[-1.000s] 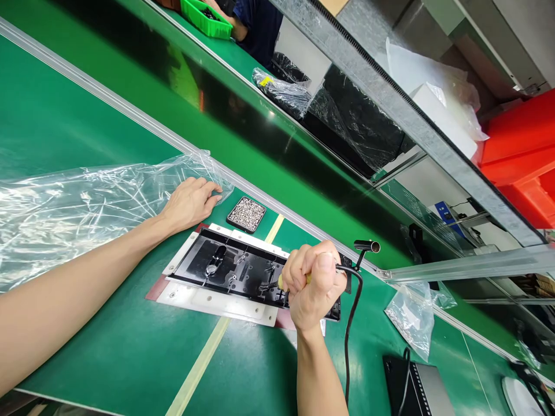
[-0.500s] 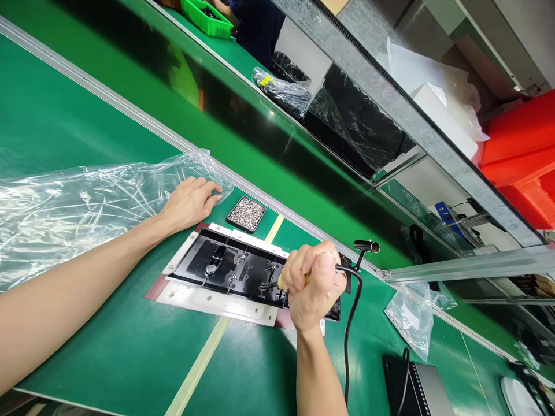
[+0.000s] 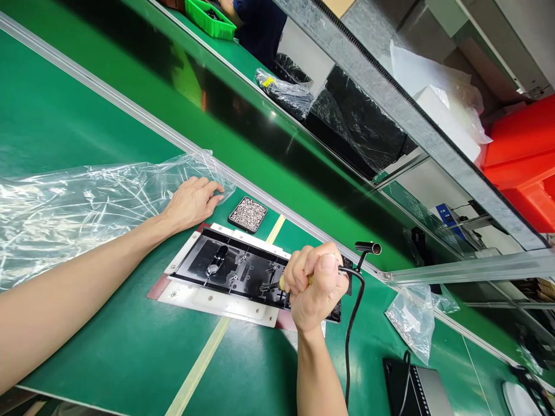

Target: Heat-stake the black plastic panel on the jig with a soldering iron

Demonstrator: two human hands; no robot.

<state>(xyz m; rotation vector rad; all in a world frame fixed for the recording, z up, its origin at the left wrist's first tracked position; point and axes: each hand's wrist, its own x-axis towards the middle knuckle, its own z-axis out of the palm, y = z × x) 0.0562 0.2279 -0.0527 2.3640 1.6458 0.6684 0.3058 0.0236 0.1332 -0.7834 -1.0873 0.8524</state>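
Note:
My right hand is wrapped round the yellow handle of a corded tool, whose black cable leaves the top of the fist. The tool's metal tip points down at a long black plastic housing. That housing lies in a white fixture with screws in it. Beyond the fixture, my left hand rests on a clear plastic sheet, its fingers bent and slightly apart. Next to it sits a small black tray full of tiny metal parts.
A tool holder stands behind my right hand. To the right are a clear bag and a black and grey device. A metal rail runs behind the fixture. Across it are a person's sleeve and a green basket.
The whole view has shifted very slightly. Both hands keep the same pose and place, with the tool still over the black housing.

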